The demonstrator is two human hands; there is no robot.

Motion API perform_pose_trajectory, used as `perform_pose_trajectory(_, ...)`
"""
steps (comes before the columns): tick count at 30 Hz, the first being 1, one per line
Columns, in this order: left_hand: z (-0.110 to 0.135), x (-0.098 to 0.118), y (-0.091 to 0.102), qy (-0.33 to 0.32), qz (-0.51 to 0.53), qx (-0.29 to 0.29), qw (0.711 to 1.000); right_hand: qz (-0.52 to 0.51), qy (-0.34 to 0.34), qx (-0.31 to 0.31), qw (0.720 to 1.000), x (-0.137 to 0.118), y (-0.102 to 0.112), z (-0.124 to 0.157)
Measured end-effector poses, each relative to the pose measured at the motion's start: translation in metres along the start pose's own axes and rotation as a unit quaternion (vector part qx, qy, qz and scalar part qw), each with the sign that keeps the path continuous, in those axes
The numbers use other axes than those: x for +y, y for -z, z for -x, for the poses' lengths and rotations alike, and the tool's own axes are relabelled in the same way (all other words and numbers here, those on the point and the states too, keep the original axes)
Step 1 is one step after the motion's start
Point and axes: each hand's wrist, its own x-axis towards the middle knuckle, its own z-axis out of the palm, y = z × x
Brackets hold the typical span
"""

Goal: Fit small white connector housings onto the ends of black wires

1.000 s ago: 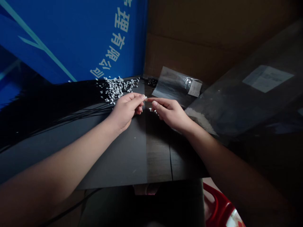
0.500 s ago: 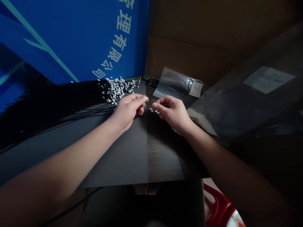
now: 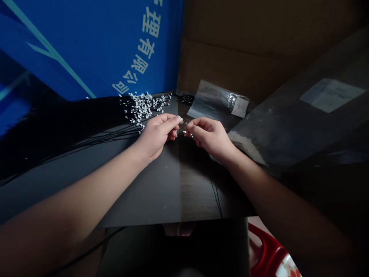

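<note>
My left hand is closed, thumb and forefinger pinching a small white plastic connector at their tips. A short gap away, my right hand is also closed in a pinch; whatever lies between its fingertips is too small to make out. A few loose white connectors show just beneath the right fingertips. Behind my left hand spreads a heap of black wires with white connectors on their ends. Two thin black wires lie on the table below my right hand.
The long black wire bundle runs left along a blue printed panel. A clear plastic bag with a label lies behind my hands. On the right, a large clear bag holds pale small pieces. A cardboard wall stands behind.
The gap between my two hands has narrowed slightly. Both hands keep their pinch. The thin wires below my right hand show more plainly.
</note>
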Motion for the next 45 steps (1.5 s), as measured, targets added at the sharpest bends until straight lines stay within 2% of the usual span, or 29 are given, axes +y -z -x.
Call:
perform_pose_trajectory(5, 0.000, -0.002, -0.001, -0.001, -0.005, 0.004, 1.000, -0.090, -0.061, -0.017, 0.994, -0.007, -0.004, 0.004)
perform_pose_trajectory(13, 0.001, -0.005, -0.001, 0.002, -0.006, -0.014, 1.000, -0.163, -0.086, -0.036, 0.982, -0.010, -0.007, 0.007)
perform_pose_trajectory(21, 0.002, -0.007, -0.001, -0.005, -0.021, -0.031, 0.999, -0.168, -0.100, -0.030, 0.980, -0.011, -0.009, 0.007)
perform_pose_trajectory(35, 0.003, -0.006, -0.002, -0.014, -0.025, -0.027, 0.999, -0.185, -0.108, -0.028, 0.976, -0.009, -0.009, 0.007)
perform_pose_trajectory(45, 0.002, -0.007, -0.001, -0.054, -0.071, -0.019, 0.996, -0.200, -0.119, -0.029, 0.972, -0.012, -0.009, 0.007)
